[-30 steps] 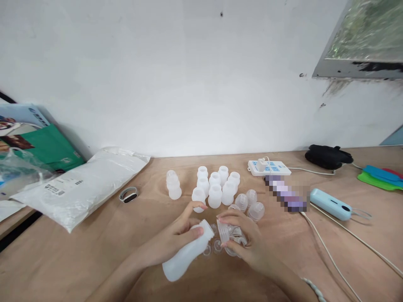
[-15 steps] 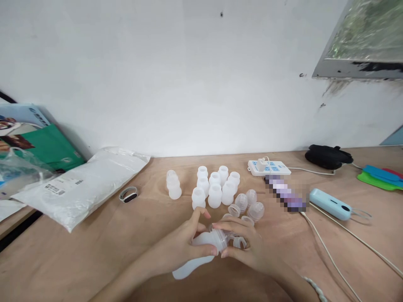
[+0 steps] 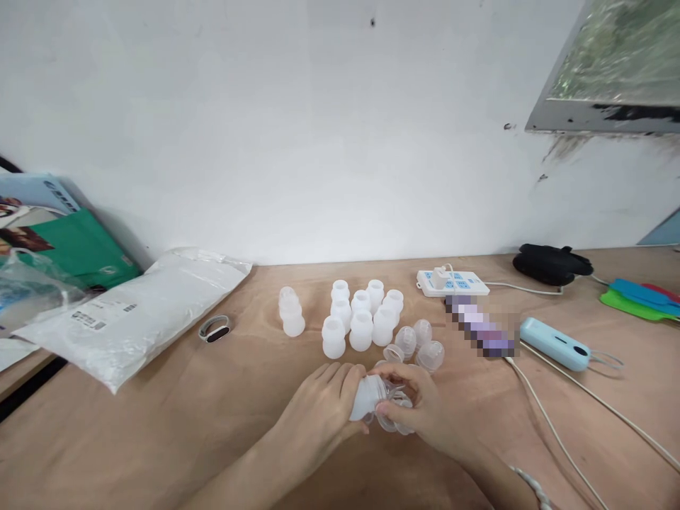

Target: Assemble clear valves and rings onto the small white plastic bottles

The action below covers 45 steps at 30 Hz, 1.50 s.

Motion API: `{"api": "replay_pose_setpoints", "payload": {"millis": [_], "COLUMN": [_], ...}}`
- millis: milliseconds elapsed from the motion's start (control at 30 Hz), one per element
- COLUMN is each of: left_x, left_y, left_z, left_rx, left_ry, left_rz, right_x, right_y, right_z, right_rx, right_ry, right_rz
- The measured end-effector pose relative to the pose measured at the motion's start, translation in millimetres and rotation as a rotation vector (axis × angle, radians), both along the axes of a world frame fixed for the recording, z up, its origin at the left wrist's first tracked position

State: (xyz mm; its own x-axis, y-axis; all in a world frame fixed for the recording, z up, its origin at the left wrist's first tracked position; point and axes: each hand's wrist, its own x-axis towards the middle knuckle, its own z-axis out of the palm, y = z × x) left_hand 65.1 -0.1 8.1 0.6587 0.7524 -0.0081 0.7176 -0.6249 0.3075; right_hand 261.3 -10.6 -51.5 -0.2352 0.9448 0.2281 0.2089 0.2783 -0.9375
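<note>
Low over a plywood worktop (image 3: 159,432), the left hand (image 3: 324,414) closes its grip around a frosted white plastic bottle (image 3: 367,395), while the right hand (image 3: 422,414) pinches a clear plastic cap (image 3: 396,412) against the bottle's neck. A cluster of upright white bottles (image 3: 361,322) stands just behind, with loose clear caps (image 3: 422,347) beside it.

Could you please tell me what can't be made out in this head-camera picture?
Head view:
- The white bottle: its body is hidden by the left hand gripping it.
- The clear cap: mostly under the right hand; seated on the bottle or not, unclear.
- The object beside the power strip: pixelated blur.
- The white bag: label print too small.
- Green items: cut by right edge.
</note>
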Motion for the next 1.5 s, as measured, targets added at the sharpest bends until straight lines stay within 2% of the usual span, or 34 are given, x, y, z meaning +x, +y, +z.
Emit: {"api": "replay_pose_setpoints", "payload": {"millis": [167, 233, 300, 367, 500, 533, 600, 767, 900, 1033, 1100, 1267, 1367, 1400, 1433, 1500], "left_x": [0, -2, -6, -13, -24, -26, -28, -29, -26, -22, -21, -24, -23, -22, -19, -11], "left_y": [2, 3, 5, 9, 23, 27, 33, 39, 35, 26, 25, 33, 34, 31, 27, 18], "left_z": [14.3, 18.9, 20.7, 19.6, 11.1, 8.5, 3.9, -2.6, 2.0, 13.7, 16.5, 9.4, 8.4, 9.7, 11.5, 14.7], "left_rx": [-0.065, -0.146, -0.265, -0.468, -1.102, -1.216, -1.331, -1.348, -1.314, -1.086, -1.039, -1.316, -1.364, -1.312, -1.179, -0.763], "left_ry": [0.098, 0.102, 0.021, -0.126, -0.363, -0.388, -0.407, -0.365, -0.368, -0.38, -0.362, -0.353, -0.336, -0.319, -0.277, -0.144], "left_rz": [0.199, 0.237, 0.237, 0.232, 0.222, 0.203, 0.16, 0.135, 0.142, 0.158, 0.155, 0.118, 0.11, 0.111, 0.111, 0.123], "right_x": [8, 10, 10, 10, 9, 9, 9, 10, 10, 9, 9, 8, 9, 9, 9, 7], "right_y": [1, 2, 2, 3, 1, 0, 0, 1, 1, 2, 2, 1, 0, 0, 0, -1], "right_z": [3.3, 6.4, 8.6, 9.1, 6.3, 5.8, 5.5, 5.4, 4.7, 8.4, 10.5, 12.4, 11.8, 11.3, 10.8, 9.4], "right_rx": [0.183, 0.266, 0.341, 0.414, 0.549, 0.564, 0.58, 0.592, 0.53, 0.44, 0.441, 0.431, 0.429, 0.42, 0.4, 0.322], "right_ry": [-0.102, -0.128, -0.125, -0.12, -0.144, -0.154, -0.173, -0.193, -0.18, -0.154, -0.122, -0.067, -0.087, -0.11, -0.144, -0.234], "right_rz": [0.009, 0.041, 0.1, 0.148, 0.147, 0.136, 0.133, 0.167, 0.163, 0.151, 0.162, 0.211, 0.208, 0.19, 0.161, 0.078]}}
